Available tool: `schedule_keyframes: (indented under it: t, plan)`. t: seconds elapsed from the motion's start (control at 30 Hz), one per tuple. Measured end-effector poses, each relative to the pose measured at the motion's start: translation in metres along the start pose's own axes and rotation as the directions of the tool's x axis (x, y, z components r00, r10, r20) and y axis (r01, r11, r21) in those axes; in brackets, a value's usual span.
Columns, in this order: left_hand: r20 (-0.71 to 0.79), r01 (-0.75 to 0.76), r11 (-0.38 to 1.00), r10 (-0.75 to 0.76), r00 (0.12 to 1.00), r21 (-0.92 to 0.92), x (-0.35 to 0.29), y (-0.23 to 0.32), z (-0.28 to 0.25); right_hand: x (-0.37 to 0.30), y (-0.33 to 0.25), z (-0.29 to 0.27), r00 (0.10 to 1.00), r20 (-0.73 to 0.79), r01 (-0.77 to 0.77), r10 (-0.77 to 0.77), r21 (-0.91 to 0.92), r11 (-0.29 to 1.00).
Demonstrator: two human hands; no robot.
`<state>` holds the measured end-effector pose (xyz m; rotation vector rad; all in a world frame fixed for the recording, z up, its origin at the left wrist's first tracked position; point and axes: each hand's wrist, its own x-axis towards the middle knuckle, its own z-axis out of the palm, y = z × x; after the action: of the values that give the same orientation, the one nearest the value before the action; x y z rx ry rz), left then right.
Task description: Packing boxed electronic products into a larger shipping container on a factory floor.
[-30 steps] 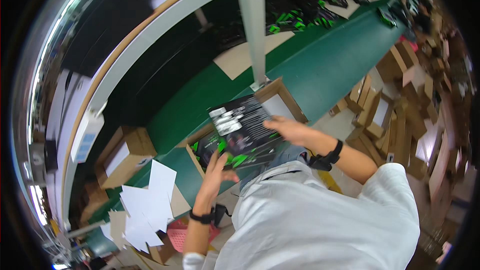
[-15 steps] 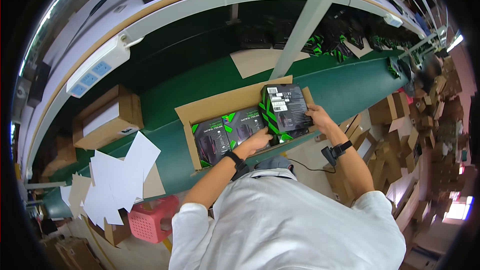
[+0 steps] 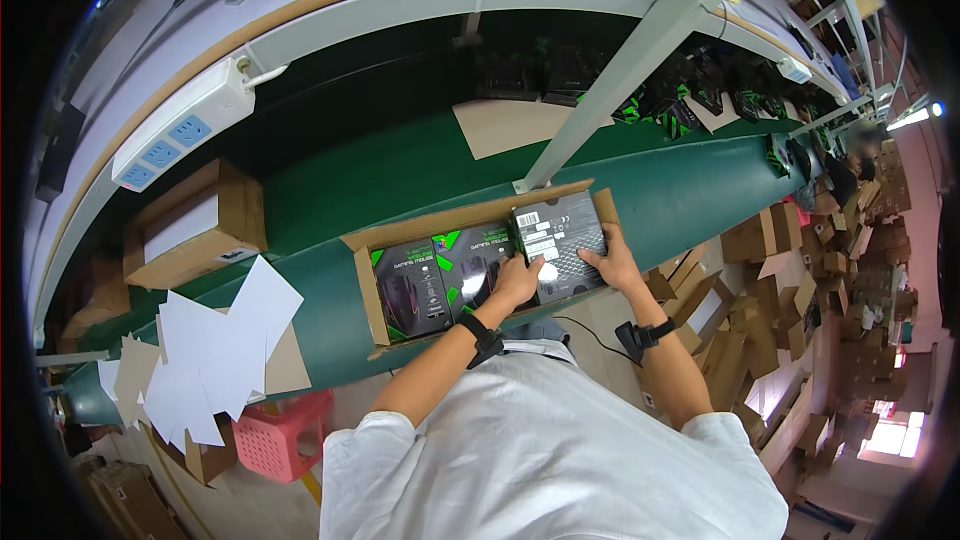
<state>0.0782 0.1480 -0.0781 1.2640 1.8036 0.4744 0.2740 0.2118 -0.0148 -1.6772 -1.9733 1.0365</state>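
An open brown carton [image 3: 378,339] rests on the green bench, with a row of black-and-green product boxes inside. At its left end lies one box [image 3: 413,290] with a dark picture on top, and a similar box [image 3: 472,265] sits beside it. In the right end is a black box [image 3: 557,245] with its label side up. My left hand [image 3: 516,281] grips that box's left edge, its thumb on the face. On the opposite edge my right hand [image 3: 612,262] is closed, thumb over the top. The fingers under both edges are mostly hidden.
White and tan sheets [image 3: 215,350] are spread at the bench's left end, near another brown carton [image 3: 200,230]. A slanting grey post [image 3: 620,70] rises behind my carton. Below the bench stands a pink stool [image 3: 283,435]. Cardboard boxes [image 3: 735,360] crowd the floor at right.
The black box has gone from tilted to lying flatter in the carton's right end. My right hand moved down and left along its edge; the left thumb came onto its face.
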Motion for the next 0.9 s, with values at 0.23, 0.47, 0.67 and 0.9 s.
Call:
schedule_keyframes:
  t: [0.23,0.47,0.67,0.9]
  plan:
    - [0.082,-0.009,1.000,0.008,0.997,0.015,-0.021,0.023,-0.026,0.012,-0.010,0.015,0.991,0.040,0.115,-0.125,-0.724,0.680]
    - [-0.418,-0.259,0.948,0.314,0.852,0.183,-0.098,0.015,-0.142,0.038,-0.040,0.015,0.991,0.102,0.014,0.082,-0.709,0.705]
    - [-0.601,0.319,0.904,-0.092,0.794,0.284,-0.147,-0.082,-0.157,-0.003,0.025,-0.036,0.981,-0.156,0.032,-0.116,-0.462,0.886]
    - [-0.466,0.233,0.940,-0.328,0.822,-0.249,-0.162,-0.154,-0.151,-0.015,0.020,-0.010,0.905,0.222,-0.390,0.363,0.095,0.916]
